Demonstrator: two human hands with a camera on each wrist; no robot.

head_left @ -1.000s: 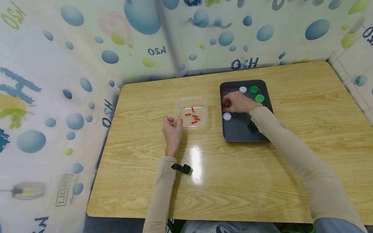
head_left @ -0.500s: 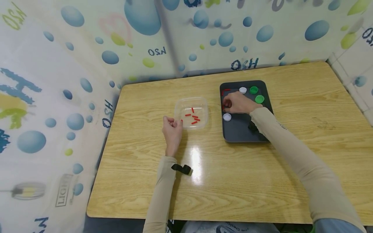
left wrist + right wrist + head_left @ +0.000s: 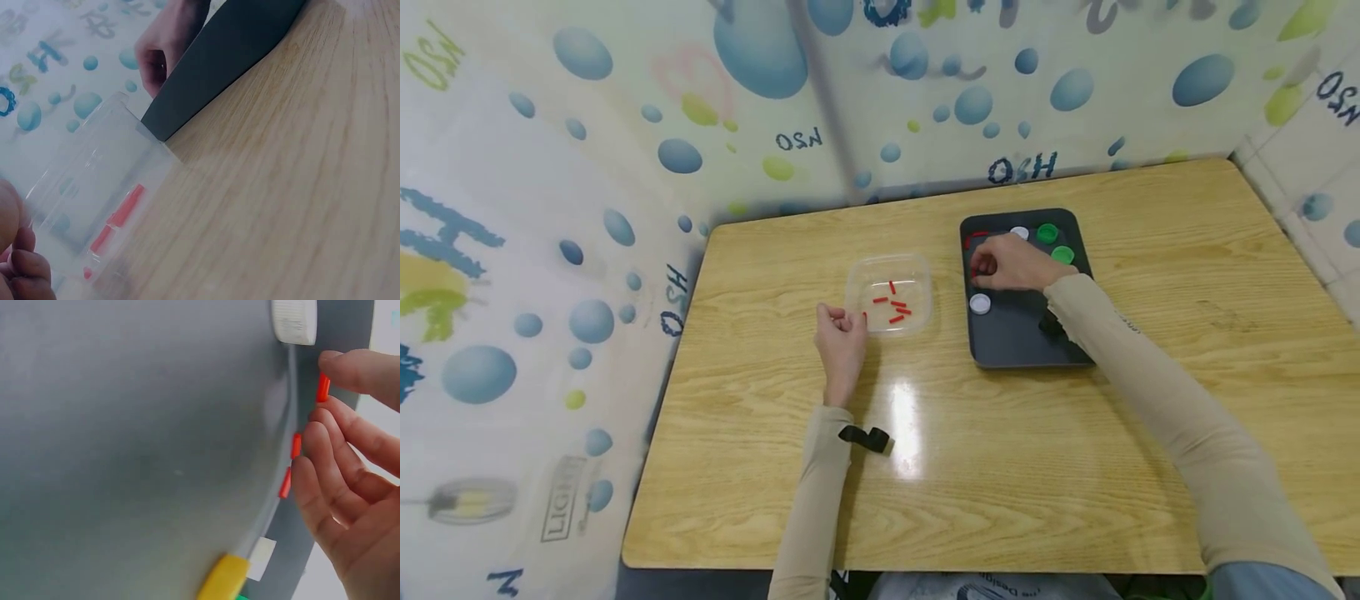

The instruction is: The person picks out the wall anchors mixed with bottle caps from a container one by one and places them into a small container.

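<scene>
Your right grip (image 3: 1017,263) pinches a slim red stick (image 3: 323,388).
It is over the dark grey rectangular tray (image 3: 1015,343), right of centre in the head view; near centre, your left grip (image 3: 841,348) pinches the clear square plastic container (image 3: 927,296) at its edge.

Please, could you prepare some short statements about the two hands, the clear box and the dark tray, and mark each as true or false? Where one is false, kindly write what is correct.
1. The right hand pinches a red stick. True.
2. The left hand is at the edge of the clear box. True.
3. The clear box contains nothing. False: several red sticks lie in it.
4. Two green caps lie in the dark tray. True.
5. In the head view, the clear box is right of the dark tray. False: it is on the left.
6. Both hands are over the dark tray. False: only the right hand is.
</scene>
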